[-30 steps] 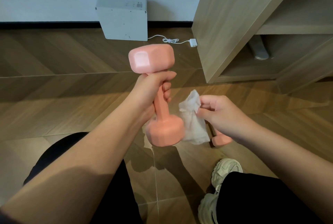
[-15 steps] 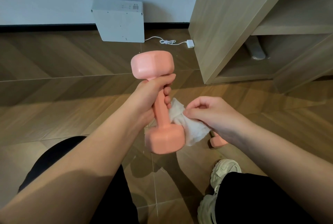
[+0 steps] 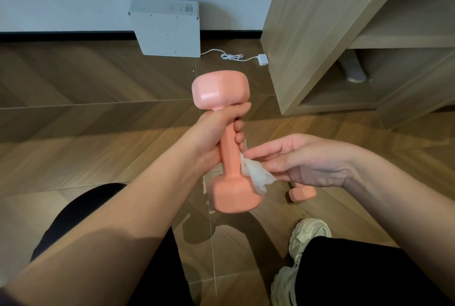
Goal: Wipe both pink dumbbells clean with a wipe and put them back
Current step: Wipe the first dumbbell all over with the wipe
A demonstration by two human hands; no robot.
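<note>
Wiping is in hand: left hand (image 3: 211, 138) fingers clamp the upright dumbbell (image 3: 221, 91) by its handle, and right hand (image 3: 302, 160) pinches the wipe (image 3: 256, 175) against it. Next, I judge, both heads need rubbing. The second dumbbell (image 3: 301, 193) lies on the floor (image 3: 98, 145).

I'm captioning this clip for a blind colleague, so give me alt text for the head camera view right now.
A person's left hand holds a pink dumbbell upright by its bar while the right hand holds a white wipe against the bar's lower end. A second pink dumbbell sits on the wooden floor, partly hidden behind the right hand.
</note>
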